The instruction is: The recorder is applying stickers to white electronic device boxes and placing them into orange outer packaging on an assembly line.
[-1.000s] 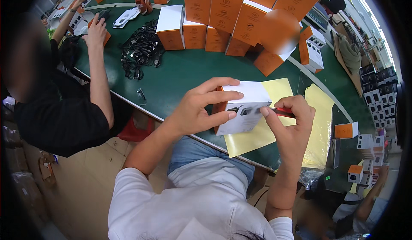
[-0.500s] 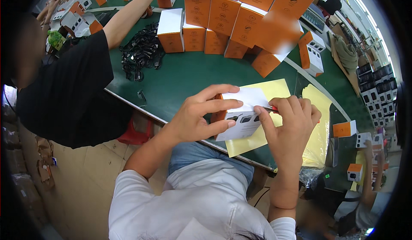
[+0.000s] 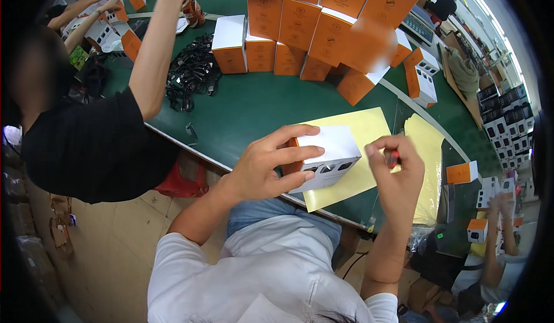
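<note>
My left hand (image 3: 262, 166) grips a small white and orange carton (image 3: 336, 144) with device pictures on its side. Its thumb presses the near face while the fingers reach over the top. The carton rests on a yellow sheet (image 3: 369, 128) on the green table. To the right of the carton and apart from it, my right hand (image 3: 400, 176) is closed around a small red-handled tool (image 3: 392, 159). Fingers and motion blur hide most of that tool.
Stacked orange and white cartons (image 3: 300, 21) stand ahead. Left of them lies a heap of black cables (image 3: 193, 72). More yellow sheets (image 3: 426, 178) lie at right, near a lone carton (image 3: 461, 173). A co-worker's arm (image 3: 156, 63) reaches over the table at left.
My right hand has drawn back from the carton's right edge with the red-handled tool. My left hand still holds the carton. The co-worker's arm at left has shifted leftward, carrying a carton.
</note>
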Demonstrator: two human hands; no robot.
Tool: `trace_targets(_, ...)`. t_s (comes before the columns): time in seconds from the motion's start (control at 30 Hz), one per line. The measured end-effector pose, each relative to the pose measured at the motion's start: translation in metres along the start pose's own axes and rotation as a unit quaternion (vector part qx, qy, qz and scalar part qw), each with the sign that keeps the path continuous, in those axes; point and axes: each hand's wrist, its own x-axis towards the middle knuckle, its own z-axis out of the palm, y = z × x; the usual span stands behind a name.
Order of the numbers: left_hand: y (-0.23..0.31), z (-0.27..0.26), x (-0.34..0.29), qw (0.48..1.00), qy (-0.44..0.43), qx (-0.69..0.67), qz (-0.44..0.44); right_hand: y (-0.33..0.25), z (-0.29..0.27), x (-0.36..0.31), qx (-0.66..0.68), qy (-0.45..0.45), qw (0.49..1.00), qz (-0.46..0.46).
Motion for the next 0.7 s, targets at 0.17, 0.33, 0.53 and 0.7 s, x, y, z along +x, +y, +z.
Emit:
trace_targets(0.17, -0.006, 0.007, 0.0, 0.999, 0.021, 0.013, 0.024, 0.006, 0.025, -0.007, -0.048, -0.043, 0.98, -0.188)
trace_targets(0.33, -0.007, 0.008, -0.006, 1.0, 0.026, 0.013, 0.007, 0.015, 0.028, -0.008, -0.115, -0.045, 0.964, -0.236)
trace_targets(0.53, -0.004, 0.009, -0.005, 0.999, 0.029, -0.017, 0.003, 0.024, 0.023, -0.008, -0.1, -0.048, 0.961, -0.255)
trace_targets(0.7, -0.026, -0.021, -0.001, 0.988, 0.085, 0.112, 0.069, 0.035, 0.006, -0.018, -0.133, -0.044, 0.987, -0.077)
